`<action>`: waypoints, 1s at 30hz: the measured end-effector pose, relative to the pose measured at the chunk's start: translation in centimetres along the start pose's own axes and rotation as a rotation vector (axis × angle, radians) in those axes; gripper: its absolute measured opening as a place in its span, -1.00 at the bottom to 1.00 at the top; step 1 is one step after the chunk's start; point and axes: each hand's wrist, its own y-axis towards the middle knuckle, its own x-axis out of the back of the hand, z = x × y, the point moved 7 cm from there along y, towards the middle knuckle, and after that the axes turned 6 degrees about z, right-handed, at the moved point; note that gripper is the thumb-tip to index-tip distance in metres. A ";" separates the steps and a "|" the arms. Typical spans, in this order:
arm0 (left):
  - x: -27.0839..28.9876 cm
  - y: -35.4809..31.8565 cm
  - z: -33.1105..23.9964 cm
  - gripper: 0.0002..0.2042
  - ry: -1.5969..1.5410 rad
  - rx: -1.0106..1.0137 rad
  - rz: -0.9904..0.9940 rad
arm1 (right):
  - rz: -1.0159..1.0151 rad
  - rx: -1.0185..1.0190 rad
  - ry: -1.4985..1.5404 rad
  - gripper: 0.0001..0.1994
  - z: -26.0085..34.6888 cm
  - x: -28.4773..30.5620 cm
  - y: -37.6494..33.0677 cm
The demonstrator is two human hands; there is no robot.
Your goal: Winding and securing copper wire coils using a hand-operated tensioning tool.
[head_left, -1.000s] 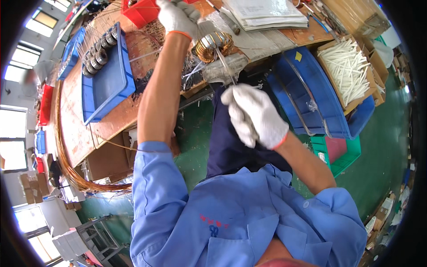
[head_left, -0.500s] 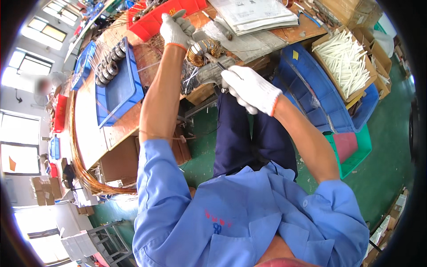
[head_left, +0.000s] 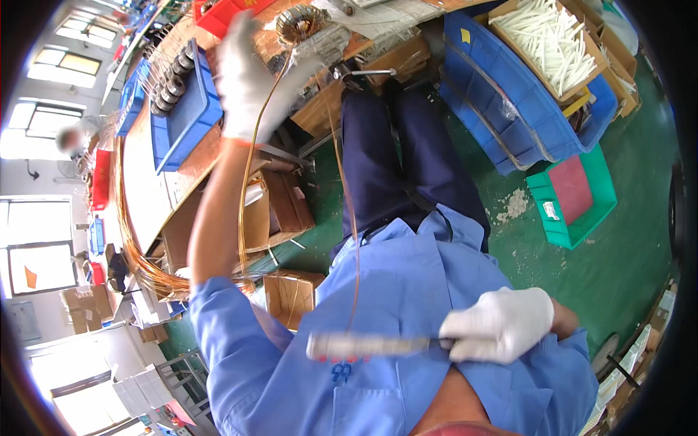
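My left hand [head_left: 254, 87], white-gloved, is raised at the table edge and smeared by motion, so its fingers cannot be read. A length of copper wire [head_left: 246, 182] runs across it and hangs down. Just beyond is a ring-shaped coil [head_left: 300, 24] wound with copper wire, sitting on a grey metal vise [head_left: 323, 49]. My right hand [head_left: 502, 325], also gloved, is in front of my chest, closed round a long bar-like tool [head_left: 371, 344] whose pale, blurred shaft points left. A second strand of wire [head_left: 348, 196] stretches from near the shaft up towards the vise.
A blue tray [head_left: 185, 120] with several dark ring cores stands left on the table. Right are blue bins [head_left: 502, 109], a carton of white strips [head_left: 549, 47] and a green crate [head_left: 574, 207] on the floor. A wire bundle [head_left: 131, 247] curves round the table's left side.
My right hand has swung from the coil back to my chest, bringing the tool. My left hand has shifted left and towards me. Wire strands now hang between the vise and me.
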 end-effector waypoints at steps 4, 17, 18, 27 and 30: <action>-2.3 4.0 2.7 -0.47 -1.284 0.456 -0.360 | 0.099 0.201 -0.213 -0.77 2.7 0.9 0.9; -17.9 11.5 14.1 -0.26 -1.659 0.878 -0.192 | -0.463 0.181 0.890 -0.67 -3.3 25.3 19.9; -17.8 11.5 14.9 -0.30 -1.617 0.887 -0.131 | -0.564 0.122 0.696 -0.68 -3.4 25.6 18.9; -3.5 5.6 17.3 -0.37 -0.300 0.664 0.543 | -0.494 -0.050 1.014 -0.74 -6.2 7.5 6.1; -3.5 -0.8 2.5 -0.09 0.061 0.174 0.168 | -0.299 -0.079 1.031 -0.81 -4.2 4.3 2.6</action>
